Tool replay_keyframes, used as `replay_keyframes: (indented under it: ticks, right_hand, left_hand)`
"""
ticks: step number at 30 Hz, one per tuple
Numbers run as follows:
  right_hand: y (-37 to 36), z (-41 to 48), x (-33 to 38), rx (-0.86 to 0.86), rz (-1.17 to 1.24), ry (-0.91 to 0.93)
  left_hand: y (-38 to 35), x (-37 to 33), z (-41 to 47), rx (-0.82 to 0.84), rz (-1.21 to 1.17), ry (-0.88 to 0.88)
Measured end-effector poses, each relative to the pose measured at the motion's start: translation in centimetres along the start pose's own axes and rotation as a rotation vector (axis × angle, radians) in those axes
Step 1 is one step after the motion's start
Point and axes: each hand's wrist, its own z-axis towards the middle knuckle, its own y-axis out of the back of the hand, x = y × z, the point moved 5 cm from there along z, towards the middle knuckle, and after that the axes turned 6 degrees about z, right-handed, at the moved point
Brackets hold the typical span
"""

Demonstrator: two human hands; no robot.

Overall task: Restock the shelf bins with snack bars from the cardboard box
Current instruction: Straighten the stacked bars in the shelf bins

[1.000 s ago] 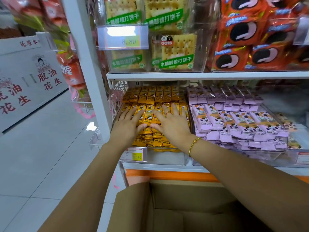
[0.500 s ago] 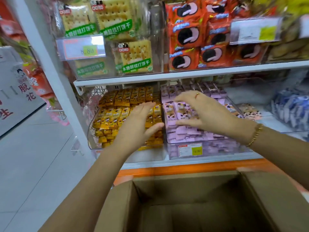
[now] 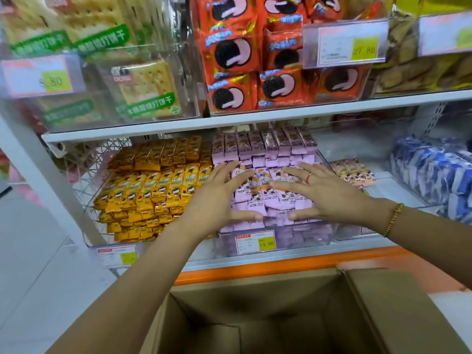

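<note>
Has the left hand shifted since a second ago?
Yes. The left hand went rightward, off the yellow bars and over to the pink bars.

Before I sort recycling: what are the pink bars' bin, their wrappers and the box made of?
Bin: clear, glossy hard plastic, likely; contents show through. Wrappers: thin printed film, faint sheen, probably plastic. Box: matte brown cardboard, folded flaps.
</note>
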Motion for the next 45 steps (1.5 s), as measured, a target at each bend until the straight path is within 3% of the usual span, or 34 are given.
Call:
replay_keyframes:
  ticks: [10, 17, 22, 26, 30, 35, 41, 45]
  right_hand:
    - [-0.1, 2.0, -1.2, -0.015, -0.025, -0.013]
    - [1.0, 2.1, -1.0, 0.014, 0.04, 0.023]
    - [1.7, -0.1, -1.2, 0.031, 0.023, 0.085]
    - [1.5, 0.4, -1.8, 0.083, 0.027, 0.025]
    - [1.3, 0.6, -2.5, 0.15, -0.013, -0.045]
    - [1.2, 1.5, -2.1, 0.169, -0.056, -0.126]
    - [1.1, 2.5, -1.7, 0.034, -0.114, -0.133]
    - [2.1, 2.1, -3.0, 0.176, 0.058, -0.093]
  left_hand:
    - [-0.4, 0.9, 1.9, -0.095, 0.024, 0.036]
    - [0.8, 0.1, 2.0, -0.022, 0.131, 0.048]
    - [2.5, -5.3, -0.6, -0.378, 0.25, -0.273]
    - [-0.2, -7.8, 2.0, -0.066, 0.233, -0.239]
    - [-2.6, -8.2, 4.9, 0.071, 0.312, -0.178]
    - [-3.9, -7.9, 5.7, 0.061, 0.363, -0.14]
    - [-4.1, -7.8, 6.1, -0.011, 0.345, -0.102]
    - [-3.9, -7.9, 6.0, -0.012, 0.355, -0.098]
